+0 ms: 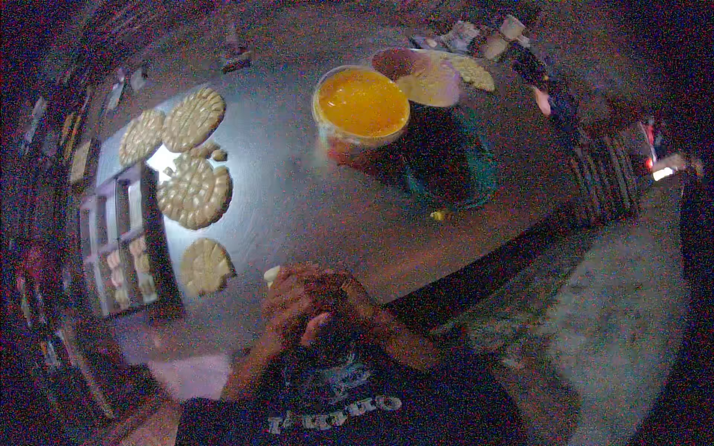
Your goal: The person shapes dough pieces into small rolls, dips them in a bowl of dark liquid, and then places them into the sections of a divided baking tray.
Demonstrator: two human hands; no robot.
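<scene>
My left hand and my right hand are closed together near the table's front edge, fingers overlapping. A small pale piece, likely dough, shows at my left fingertips; what is inside my right hand is hidden. Just left of them lies a flat round dough piece with a notched edge. Farther back are dimpled dough rounds, some touching, with small scraps beside them. A white bucket of orange-yellow liquid stands at the back centre of the metal table.
A dark sectioned rectangular frame is at the left. Behind the bucket are a round board or lid and pale flat pieces. A small yellow bit lies right of centre. Assorted items line the back. Bare floor shows beyond the right edge.
</scene>
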